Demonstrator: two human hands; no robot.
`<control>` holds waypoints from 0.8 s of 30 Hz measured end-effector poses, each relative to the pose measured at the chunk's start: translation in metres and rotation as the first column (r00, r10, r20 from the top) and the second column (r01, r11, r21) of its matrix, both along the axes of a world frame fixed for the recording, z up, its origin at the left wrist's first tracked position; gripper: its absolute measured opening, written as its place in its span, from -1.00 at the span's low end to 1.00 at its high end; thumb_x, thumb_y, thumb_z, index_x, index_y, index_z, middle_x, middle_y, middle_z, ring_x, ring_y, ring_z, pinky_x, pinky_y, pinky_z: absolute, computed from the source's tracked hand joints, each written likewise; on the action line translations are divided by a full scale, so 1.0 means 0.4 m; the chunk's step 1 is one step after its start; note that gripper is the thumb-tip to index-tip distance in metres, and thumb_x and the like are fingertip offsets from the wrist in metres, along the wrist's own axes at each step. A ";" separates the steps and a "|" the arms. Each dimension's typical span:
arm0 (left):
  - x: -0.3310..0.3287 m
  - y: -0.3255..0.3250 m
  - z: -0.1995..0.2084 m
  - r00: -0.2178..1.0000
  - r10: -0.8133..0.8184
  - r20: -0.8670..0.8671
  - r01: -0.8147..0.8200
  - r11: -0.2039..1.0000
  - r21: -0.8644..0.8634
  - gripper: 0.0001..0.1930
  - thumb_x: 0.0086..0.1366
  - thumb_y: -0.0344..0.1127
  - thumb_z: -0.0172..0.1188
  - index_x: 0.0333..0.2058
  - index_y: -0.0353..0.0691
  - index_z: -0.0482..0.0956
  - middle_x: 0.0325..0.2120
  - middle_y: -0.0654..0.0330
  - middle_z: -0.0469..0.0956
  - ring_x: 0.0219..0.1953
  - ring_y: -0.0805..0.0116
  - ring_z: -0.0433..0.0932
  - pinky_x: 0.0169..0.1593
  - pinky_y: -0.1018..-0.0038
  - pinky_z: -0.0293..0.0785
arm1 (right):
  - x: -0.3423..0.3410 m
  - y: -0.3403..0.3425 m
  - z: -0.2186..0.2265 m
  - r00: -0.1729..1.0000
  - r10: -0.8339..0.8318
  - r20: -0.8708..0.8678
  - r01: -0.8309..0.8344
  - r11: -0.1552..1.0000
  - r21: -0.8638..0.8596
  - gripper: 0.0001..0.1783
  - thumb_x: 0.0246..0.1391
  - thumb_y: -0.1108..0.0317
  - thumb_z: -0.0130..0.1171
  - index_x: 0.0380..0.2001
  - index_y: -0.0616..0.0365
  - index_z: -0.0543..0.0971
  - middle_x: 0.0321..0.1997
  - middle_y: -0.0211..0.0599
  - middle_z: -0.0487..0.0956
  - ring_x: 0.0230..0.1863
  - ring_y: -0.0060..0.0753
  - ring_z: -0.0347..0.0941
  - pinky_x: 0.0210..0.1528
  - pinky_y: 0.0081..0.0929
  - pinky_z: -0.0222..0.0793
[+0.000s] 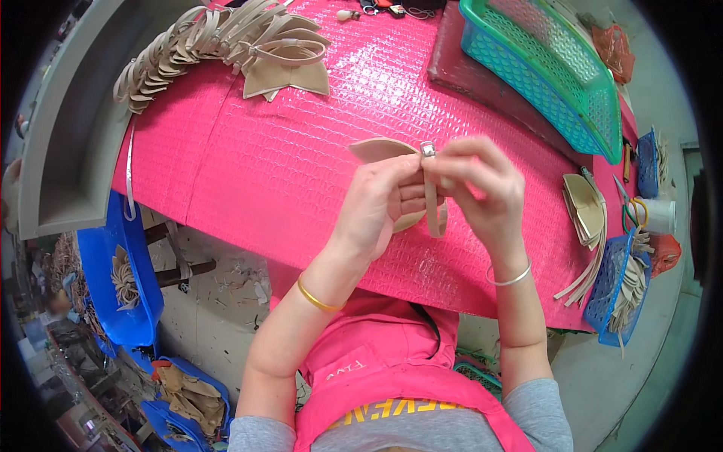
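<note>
My left hand (373, 200) is closed on a beige leather piece (380, 148), which looks like a sandal upper with a pointed flap and a narrow strap. A small silver buckle (428, 149) sits at its top, between the fingertips of both hands. The beige strap (432, 207) hangs below the buckle in a loop. Fingers bent in a pinch, my right hand (482, 184) is at the buckle's right side and slightly blurred; the strap end between its fingertips is mostly hidden. Both hands are held above the pink table cover (263, 173).
Many similar beige pieces (203, 41) with buckled straps lie in a curved row at the back left. A green basket (542, 75) stands back right. Flat beige pieces (581, 211), scissors (635, 211) and a blue basket (614, 290) are at the right. Blue bins (124, 264) stand lower left.
</note>
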State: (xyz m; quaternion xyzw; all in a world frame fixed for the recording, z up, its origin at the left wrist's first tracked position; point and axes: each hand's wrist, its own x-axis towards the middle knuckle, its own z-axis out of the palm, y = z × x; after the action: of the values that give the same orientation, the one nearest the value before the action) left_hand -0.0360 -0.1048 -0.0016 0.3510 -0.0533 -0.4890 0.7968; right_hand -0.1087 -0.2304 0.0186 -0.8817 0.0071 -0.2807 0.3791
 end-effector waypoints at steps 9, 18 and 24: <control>-0.050 -0.016 -0.003 0.970 0.182 0.159 -0.206 0.967 0.149 -0.75 0.15 -0.29 0.04 -0.32 -0.40 0.48 -0.44 0.04 0.52 -0.40 0.35 0.53 -0.31 0.49 0.49 | -0.088 0.012 -0.041 0.975 0.119 0.186 -0.008 0.861 -0.509 -0.69 -0.46 0.45 0.11 -0.45 0.12 0.56 -0.32 -0.37 0.50 -0.38 -0.42 0.39 -0.37 -0.45 0.33; -0.065 -0.015 -0.013 0.959 0.240 0.149 -0.256 0.961 0.103 -0.78 0.16 -0.35 0.02 -0.31 -0.42 0.46 -0.45 0.00 0.52 -0.38 0.27 0.54 -0.26 0.43 0.49 | -0.097 0.025 -0.047 0.963 0.195 0.185 -0.099 0.898 -0.429 -0.70 -0.47 0.49 0.09 -0.47 0.25 0.54 -0.35 -0.23 0.49 -0.41 -0.34 0.45 -0.45 -0.50 0.43; -0.076 -0.017 -0.009 0.947 0.288 0.140 -0.303 0.948 0.100 -0.79 0.17 -0.36 0.00 -0.31 -0.42 0.46 -0.46 0.00 0.52 -0.40 0.26 0.53 -0.28 0.43 0.49 | -0.098 0.033 -0.034 0.959 0.219 0.181 -0.120 0.888 -0.443 -0.74 -0.46 0.52 0.12 -0.50 0.28 0.54 -0.37 -0.21 0.49 -0.41 -0.33 0.46 -0.46 -0.52 0.45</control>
State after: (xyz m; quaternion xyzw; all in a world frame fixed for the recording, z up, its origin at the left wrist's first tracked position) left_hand -0.0665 -0.1115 -0.0052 0.4319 -0.0198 -0.3435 0.8337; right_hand -0.1480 -0.2172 0.0050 -0.9027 -0.1753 -0.3394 0.1979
